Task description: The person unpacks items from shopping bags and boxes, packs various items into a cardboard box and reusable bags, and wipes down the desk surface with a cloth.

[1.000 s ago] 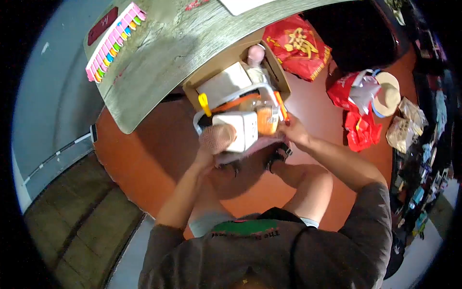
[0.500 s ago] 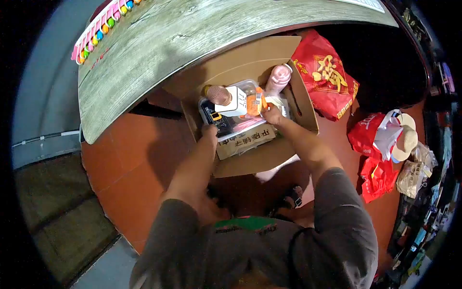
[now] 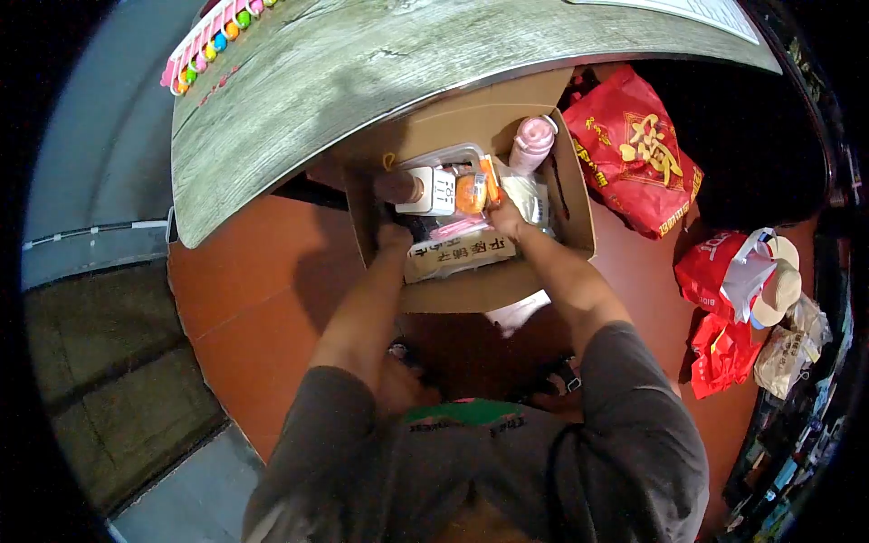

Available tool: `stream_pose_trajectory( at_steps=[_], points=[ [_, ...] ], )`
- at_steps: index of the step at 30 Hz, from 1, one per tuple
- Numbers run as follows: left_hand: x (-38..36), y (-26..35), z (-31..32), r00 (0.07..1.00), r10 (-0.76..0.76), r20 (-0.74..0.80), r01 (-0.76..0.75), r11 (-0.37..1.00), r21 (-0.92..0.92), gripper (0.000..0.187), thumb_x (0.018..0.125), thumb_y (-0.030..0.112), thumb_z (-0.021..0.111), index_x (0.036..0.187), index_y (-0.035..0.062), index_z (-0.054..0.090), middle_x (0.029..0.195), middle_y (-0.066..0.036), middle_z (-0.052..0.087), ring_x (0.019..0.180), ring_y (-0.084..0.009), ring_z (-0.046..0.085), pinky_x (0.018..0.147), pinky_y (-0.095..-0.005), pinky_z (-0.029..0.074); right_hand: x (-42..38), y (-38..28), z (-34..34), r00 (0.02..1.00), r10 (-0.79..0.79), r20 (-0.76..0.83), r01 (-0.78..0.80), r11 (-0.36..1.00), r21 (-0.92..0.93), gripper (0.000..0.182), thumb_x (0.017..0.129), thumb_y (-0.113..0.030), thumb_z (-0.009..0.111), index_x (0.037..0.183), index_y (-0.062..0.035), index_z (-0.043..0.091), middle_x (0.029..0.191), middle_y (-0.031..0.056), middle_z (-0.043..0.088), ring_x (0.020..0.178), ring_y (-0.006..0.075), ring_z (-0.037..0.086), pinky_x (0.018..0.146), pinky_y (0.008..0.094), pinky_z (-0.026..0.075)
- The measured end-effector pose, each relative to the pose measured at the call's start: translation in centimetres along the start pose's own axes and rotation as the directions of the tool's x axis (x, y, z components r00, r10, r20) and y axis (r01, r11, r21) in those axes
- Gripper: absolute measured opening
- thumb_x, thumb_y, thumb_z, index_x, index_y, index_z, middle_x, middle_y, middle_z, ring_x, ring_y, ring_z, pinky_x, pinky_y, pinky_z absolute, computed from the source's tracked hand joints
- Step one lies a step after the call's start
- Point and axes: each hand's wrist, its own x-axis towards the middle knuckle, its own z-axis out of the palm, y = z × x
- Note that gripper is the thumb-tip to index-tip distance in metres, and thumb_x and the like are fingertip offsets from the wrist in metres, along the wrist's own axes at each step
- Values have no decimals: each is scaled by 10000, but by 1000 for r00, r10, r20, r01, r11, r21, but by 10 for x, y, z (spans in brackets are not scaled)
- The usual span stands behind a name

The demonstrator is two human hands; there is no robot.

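Observation:
Both my hands are inside an open cardboard box (image 3: 471, 294), gripping a clear plastic bin (image 3: 464, 152) by its opposite sides. My left hand (image 3: 395, 237) is at the bin's left end, its fingers mostly hidden. My right hand (image 3: 507, 220) is closed on the right end, beside an orange item (image 3: 490, 178). In the bin lie a white device (image 3: 427, 191) with a round brownish mesh head, an orange packet (image 3: 470, 195) and pink sticks (image 3: 458, 227). A brown paper package (image 3: 460, 254) with dark characters lies nearer me in the box. A pink bottle (image 3: 532, 143) stands in the far right corner.
A grey wood-grain table (image 3: 299, 100) overhangs the box's far side, with a pink rack of coloured balls (image 3: 217, 41) on it. To the right on the floor are a large red bag (image 3: 634, 154), a smaller red bag (image 3: 720, 262) and a beige cap (image 3: 780, 281).
The bin has gone down and a little away from me into the box, both hands still on it. The view has shifted slightly. The black-and-yellow item at its left is now mostly hidden.

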Motion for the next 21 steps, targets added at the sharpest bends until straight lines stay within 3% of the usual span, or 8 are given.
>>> stream_pose_trajectory(
  at_steps=[3,7,10,12,14,16,17,21],
  points=[
    [-10,-3,28,1000,-10,-12,11,993,114,376,801,190,521,1116,-14,516,1047,-173,585,871,-305,620,743,-411,505,21,48,25,991,-131,4,127,969,212,390,833,-159,528,1183,-35,410,1056,193,541,956,318,535,831,347,437],
    [-21,-7,22,998,36,49,-47,972,231,430,807,187,527,1168,-40,472,1097,-186,561,925,-307,601,769,-412,498,19,44,26,986,-28,163,29,1000,0,557,831,-78,497,1327,-77,244,1054,124,519,832,200,507,700,285,441],
    [-25,-12,-6,995,97,-3,-93,962,255,404,817,176,502,1163,-28,451,1123,-182,513,981,-303,546,805,-415,466,28,43,17,977,-36,210,103,943,-318,660,809,-91,544,1374,-86,202,1062,164,548,858,260,562,751,320,474],
    [-13,-16,-16,996,37,-77,-28,992,122,419,828,162,475,1195,-24,398,1167,-181,462,1027,-303,502,836,-413,442,10,-16,2,997,-75,-7,64,892,-447,663,799,-116,571,1364,-88,226,1126,226,521,994,324,547,858,369,451],
    [0,-12,-23,989,-37,-141,31,998,-45,436,838,148,447,1227,-19,344,1211,-180,410,1073,-303,458,867,-411,418,-23,-95,-10,821,-566,79,541,726,-424,771,751,-209,660,1363,-68,213,1233,272,427,1165,377,415,980,420,348],
    [12,-6,-31,978,-98,-182,67,984,-167,456,848,135,420,1259,-14,291,1256,-180,359,1119,-303,414,897,-408,395,-43,-140,17,738,-658,148,641,615,-460,897,690,-337,715,1351,-36,190,1254,260,395,1116,414,436,1020,454,281],
    [14,-7,-31,975,-111,-192,74,979,-190,467,853,128,406,1275,-12,265,1278,-179,333,1142,-304,392,913,-407,383,-41,-140,34,765,-631,129,573,577,-582,1038,641,-385,750,1379,-59,97,1222,228,418,1091,417,445,1035,469,243],
    [18,-7,-16,966,-138,-217,85,968,-237,515,873,100,352,1339,-3,158,1366,-178,230,1233,-304,304,974,-402,335,-16,-143,60,938,-320,134,336,745,-576,973,654,-308,744,1379,-65,142,1158,240,431,1084,385,448,942,442,367]
  ],
)
